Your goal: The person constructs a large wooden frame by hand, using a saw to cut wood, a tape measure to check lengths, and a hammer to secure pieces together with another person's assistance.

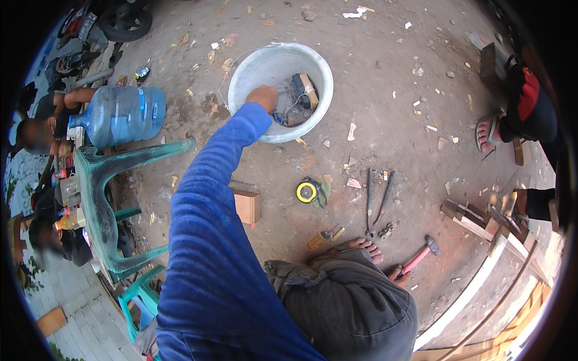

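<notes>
My left hand (262,96), at the end of a blue sleeve, reaches over the near left part of a whitish bucket (327,78). Its fingers are curled closed, and what they hold, if anything, is hidden. Inside the bucket lie tangled wire (290,108), a dark block-like thing and a piece of wood (309,90). Beside my bent knee, my right hand (397,275) grips a hammer (415,260) with a red handle, its head pointing up and right. Most of that hand is hidden behind the knee.
Between bucket and knee lie a yellow-and-black tape measure (307,192), dark-handled pincers (371,207) and a wood block (247,207). Left are a green plastic chair (99,204), a blue water jug (123,116) and other people. A wooden frame (481,225) and another person's foot (485,133) are right.
</notes>
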Motion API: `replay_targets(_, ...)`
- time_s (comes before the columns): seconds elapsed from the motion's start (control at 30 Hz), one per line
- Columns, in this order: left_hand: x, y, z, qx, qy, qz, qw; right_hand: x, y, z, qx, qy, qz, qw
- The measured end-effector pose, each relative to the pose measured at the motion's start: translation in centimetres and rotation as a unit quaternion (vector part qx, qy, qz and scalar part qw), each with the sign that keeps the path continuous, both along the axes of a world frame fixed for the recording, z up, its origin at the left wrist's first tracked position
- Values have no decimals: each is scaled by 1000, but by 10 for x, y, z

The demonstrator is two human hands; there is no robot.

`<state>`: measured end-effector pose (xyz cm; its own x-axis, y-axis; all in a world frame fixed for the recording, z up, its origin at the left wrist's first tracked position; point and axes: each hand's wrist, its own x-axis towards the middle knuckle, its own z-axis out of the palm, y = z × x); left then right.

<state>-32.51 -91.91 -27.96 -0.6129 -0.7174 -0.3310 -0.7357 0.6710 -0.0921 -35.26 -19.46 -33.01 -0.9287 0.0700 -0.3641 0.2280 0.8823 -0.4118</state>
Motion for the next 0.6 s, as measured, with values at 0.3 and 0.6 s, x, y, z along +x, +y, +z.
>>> replay_targets(0.3,-29,8,20,4,-115,-237,965,-2,-5,7,29,-34,-35,998)
replay_targets(0.6,-18,6,27,31,-204,-385,900,-2,-20,14,-1,-29,-49,998)
